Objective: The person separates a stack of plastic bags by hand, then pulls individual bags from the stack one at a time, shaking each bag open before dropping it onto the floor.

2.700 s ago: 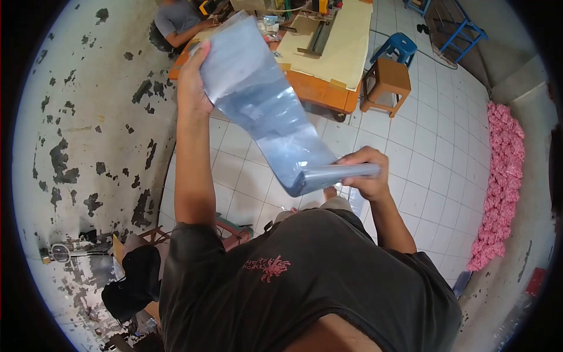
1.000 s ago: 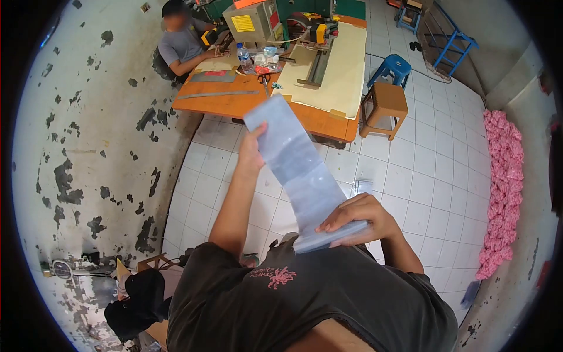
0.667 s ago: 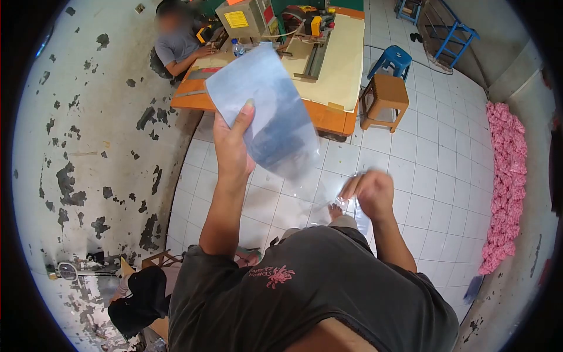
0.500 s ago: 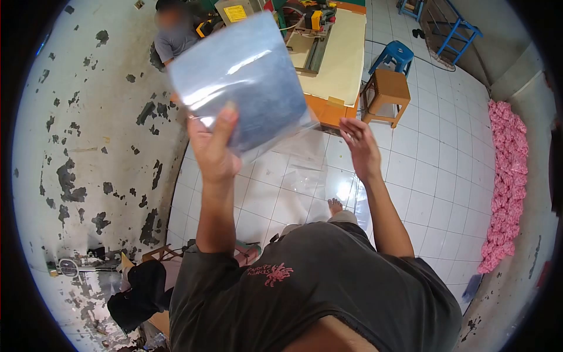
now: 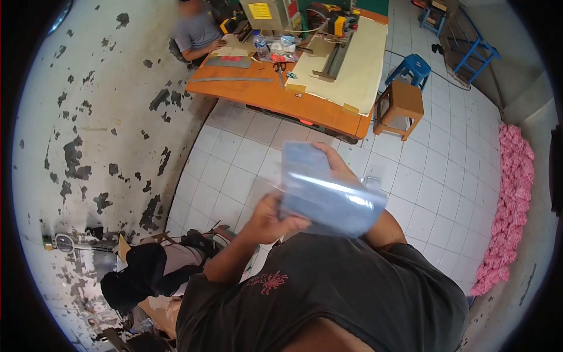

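Blue-capped bottle (image 5: 261, 47) on desk (image 5: 234, 89), contents unclear. Glossy, bluish plastic film (image 5: 328, 196), curved, before torso (image 5: 340, 281); left hand (image 5: 271, 220) grips left side, right hand (image 5: 333, 159) at far edge, cannot tell if gripping.

Clear plastic sheet (image 5: 328, 196) is motion-blurred, worst along the lower edge; can't count layers. Right hand (image 5: 329, 156) mostly behind it, only the upper part showing, so grip unreadable; part of that forearm's covered too. Left hand (image 5: 271, 222) is soft, fingertips lost behind the sheet. Co-worker (image 5: 198, 34) cut by the top edge, as is the grey machine box (image 5: 271, 22); its yellow label (image 5: 260, 10) is too small to read. Blue stool (image 5: 415, 68) partly blocked by brown stool (image 5: 404, 100). Shirt (image 5: 328, 281) runs off the bottom, lettering illegible.
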`<state>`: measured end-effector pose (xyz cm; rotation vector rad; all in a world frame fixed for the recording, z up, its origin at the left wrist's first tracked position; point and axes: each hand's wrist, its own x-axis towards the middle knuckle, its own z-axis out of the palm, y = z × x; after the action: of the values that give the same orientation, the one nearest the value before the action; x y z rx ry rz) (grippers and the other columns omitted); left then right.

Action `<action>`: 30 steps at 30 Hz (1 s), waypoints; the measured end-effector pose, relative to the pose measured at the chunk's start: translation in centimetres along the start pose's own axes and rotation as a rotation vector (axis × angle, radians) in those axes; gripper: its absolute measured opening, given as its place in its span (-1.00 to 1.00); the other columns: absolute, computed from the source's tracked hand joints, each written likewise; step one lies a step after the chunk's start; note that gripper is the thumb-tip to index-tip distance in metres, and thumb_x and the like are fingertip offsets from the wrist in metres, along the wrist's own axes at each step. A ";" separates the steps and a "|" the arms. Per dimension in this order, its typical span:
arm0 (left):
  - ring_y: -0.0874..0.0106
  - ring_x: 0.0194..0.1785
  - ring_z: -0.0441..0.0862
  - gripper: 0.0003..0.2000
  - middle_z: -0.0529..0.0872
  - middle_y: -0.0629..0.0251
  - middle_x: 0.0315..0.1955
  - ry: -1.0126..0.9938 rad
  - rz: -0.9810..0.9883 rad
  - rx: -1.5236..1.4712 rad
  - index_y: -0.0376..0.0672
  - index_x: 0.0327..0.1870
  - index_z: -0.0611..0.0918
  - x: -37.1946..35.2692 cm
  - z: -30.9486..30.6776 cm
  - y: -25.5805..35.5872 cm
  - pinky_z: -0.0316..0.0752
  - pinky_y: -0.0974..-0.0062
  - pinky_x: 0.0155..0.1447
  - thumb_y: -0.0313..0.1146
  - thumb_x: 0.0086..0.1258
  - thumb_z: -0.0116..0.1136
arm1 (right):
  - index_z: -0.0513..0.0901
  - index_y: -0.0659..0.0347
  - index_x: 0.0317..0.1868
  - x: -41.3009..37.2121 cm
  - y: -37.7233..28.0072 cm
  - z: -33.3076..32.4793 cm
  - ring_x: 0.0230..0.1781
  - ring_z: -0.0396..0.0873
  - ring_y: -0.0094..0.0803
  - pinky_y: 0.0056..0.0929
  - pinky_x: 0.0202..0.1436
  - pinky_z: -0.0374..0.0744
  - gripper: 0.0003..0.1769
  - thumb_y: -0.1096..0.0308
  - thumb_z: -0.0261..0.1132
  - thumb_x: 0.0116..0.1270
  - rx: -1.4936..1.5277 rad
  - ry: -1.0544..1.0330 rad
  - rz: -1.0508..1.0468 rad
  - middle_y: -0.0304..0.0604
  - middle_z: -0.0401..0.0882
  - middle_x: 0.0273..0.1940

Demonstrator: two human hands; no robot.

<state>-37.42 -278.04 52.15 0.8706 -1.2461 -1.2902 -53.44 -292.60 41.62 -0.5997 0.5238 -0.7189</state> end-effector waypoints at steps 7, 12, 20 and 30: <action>0.44 -0.06 0.67 -0.57 0.69 0.21 -0.18 -0.113 -0.100 0.024 -0.29 0.15 0.49 -3.1 -2.7 -6.5 0.59 0.37 0.10 -0.49 0.29 0.37 | 0.50 0.29 0.18 8.2 -5.6 -1.4 -0.02 0.66 -0.29 -0.25 0.05 0.66 -0.46 0.22 0.41 0.28 -0.046 -0.046 0.083 -0.04 0.63 0.01; 0.34 -0.05 0.70 -0.60 0.71 0.18 -0.24 -0.227 0.177 0.326 -0.26 0.09 0.54 -2.0 -3.4 -5.7 0.59 0.28 0.16 -0.24 0.35 0.35 | 0.52 0.36 0.11 2.4 -12.3 8.6 -0.11 0.66 -0.39 -0.40 0.02 0.63 -0.46 0.21 0.45 0.25 -0.326 -0.061 -0.316 -0.11 0.66 -0.06; 0.31 0.03 0.60 -0.38 0.67 0.23 0.05 0.434 -0.132 -1.388 -0.12 0.17 0.56 -1.8 -12.0 -19.3 0.51 0.34 0.12 0.27 0.42 -0.03 | 0.56 0.34 0.06 -3.9 -9.2 9.5 -0.06 0.59 -0.39 -0.39 0.02 0.56 -0.41 0.28 0.57 0.05 -0.693 -0.261 -0.628 -0.18 0.64 -0.07; 0.14 0.14 0.61 -0.43 0.64 -0.03 0.09 0.373 -0.688 -0.827 -0.43 0.16 0.52 7.5 -9.0 -17.3 0.49 0.21 0.27 -0.02 0.41 0.13 | 0.71 0.34 -0.21 -9.1 -6.3 4.0 -0.23 0.73 -0.11 -0.29 -0.10 0.61 -0.63 0.29 0.55 0.03 -0.865 -0.677 -0.612 0.04 0.74 -0.24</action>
<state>-33.28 -289.36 35.02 0.8721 -0.0338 -1.8621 -59.58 -288.45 50.72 -1.7878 -0.0320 -0.7816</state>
